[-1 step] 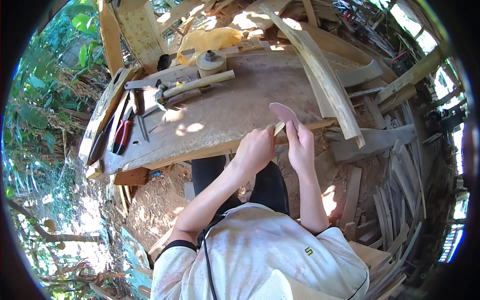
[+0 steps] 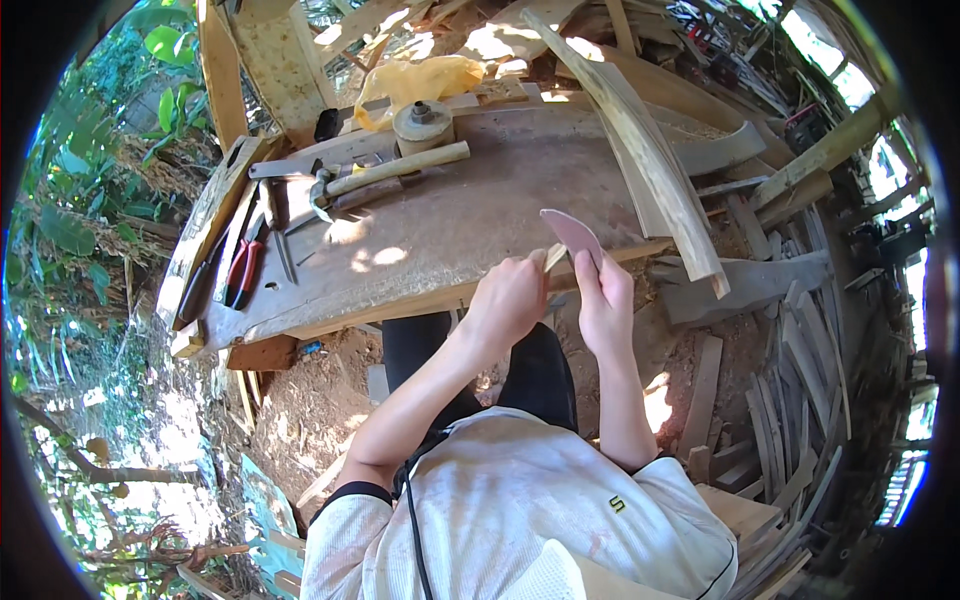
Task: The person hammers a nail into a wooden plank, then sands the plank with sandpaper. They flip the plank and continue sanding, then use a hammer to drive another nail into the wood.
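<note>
At the bench's front edge, my left hand (image 2: 508, 300) is closed on a small light wooden piece (image 2: 554, 256). Just right of it, my right hand (image 2: 604, 305) grips a flat, pinkish, rounded blade-like tool (image 2: 574, 232), held against or very near that piece; contact is unclear. Farther back on the worn wooden bench (image 2: 480, 200) lie a hammer (image 2: 400, 169), a round metal-topped block (image 2: 422, 128), red-handled pliers (image 2: 245, 270), slim tools (image 2: 284, 251) and a flat metal strip (image 2: 285, 170).
Long planks (image 2: 660, 190) overhang the bench's right end. A yellow plastic bag (image 2: 420, 85) is at the back, beside upright boards (image 2: 270, 65). Scrap wood (image 2: 790, 400) is piled on the dirt ground at right; plants (image 2: 80, 220) line the left.
My right hand and the pinkish tool have shifted very slightly to the right. My left hand stays in nearly the same place.
</note>
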A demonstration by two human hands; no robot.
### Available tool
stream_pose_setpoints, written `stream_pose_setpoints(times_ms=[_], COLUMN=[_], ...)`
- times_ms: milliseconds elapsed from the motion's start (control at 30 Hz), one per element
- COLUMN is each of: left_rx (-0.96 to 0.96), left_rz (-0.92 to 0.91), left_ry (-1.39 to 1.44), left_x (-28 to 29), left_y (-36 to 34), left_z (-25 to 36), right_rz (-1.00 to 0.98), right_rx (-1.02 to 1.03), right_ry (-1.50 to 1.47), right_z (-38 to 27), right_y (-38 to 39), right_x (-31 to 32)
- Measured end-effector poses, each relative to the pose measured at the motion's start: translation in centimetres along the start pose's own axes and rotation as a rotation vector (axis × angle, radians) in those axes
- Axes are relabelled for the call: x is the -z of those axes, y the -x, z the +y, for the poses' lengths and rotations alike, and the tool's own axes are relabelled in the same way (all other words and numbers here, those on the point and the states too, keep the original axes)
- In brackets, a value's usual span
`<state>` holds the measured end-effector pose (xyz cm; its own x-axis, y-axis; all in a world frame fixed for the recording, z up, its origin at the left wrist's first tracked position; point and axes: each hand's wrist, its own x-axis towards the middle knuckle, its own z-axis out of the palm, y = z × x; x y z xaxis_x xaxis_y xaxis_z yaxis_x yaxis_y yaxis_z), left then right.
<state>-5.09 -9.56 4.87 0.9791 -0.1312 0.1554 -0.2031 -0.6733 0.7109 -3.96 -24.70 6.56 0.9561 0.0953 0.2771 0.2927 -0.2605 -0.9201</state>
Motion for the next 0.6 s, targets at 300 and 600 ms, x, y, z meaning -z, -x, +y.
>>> stream_pose_setpoints(times_ms=[300, 600], left_rx=[-0.007, -0.079], left_rz=[-0.011, 0.003], left_ry=[0.014, 0.075], left_x=[0.8, 0.6], left_y=[0.1, 0.3], left_z=[0.9, 1.2], right_rz=[0.054, -0.024], right_rx=[0.02, -0.083], right_ry=[0.008, -0.101], right_z=[0.5, 1.5], right_y=[0.7, 0.0], right_x=[-0.5, 0.3])
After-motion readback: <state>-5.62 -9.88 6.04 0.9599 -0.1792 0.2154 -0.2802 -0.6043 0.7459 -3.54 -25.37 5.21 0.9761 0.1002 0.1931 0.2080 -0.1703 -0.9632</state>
